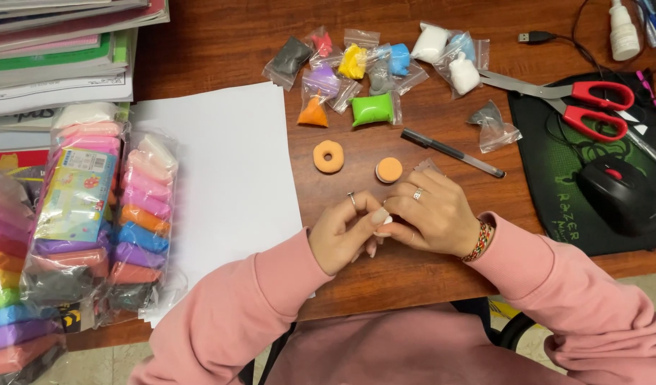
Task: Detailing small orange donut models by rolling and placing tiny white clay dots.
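Left hand [342,232] and right hand [431,214] meet low on desk [221,43], fingers pinched on tiny white bit, mostly hidden. Orange ring [328,156] and round disc [389,170] lie just above. Small bags [374,71] hold soft clay lumps. Paper [228,171] left.

small pale clay piece [382,220], pinched between fingertips, mostly hidden

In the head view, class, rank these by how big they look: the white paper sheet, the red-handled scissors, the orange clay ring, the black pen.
1. White paper sheet
2. Red-handled scissors
3. Black pen
4. Orange clay ring
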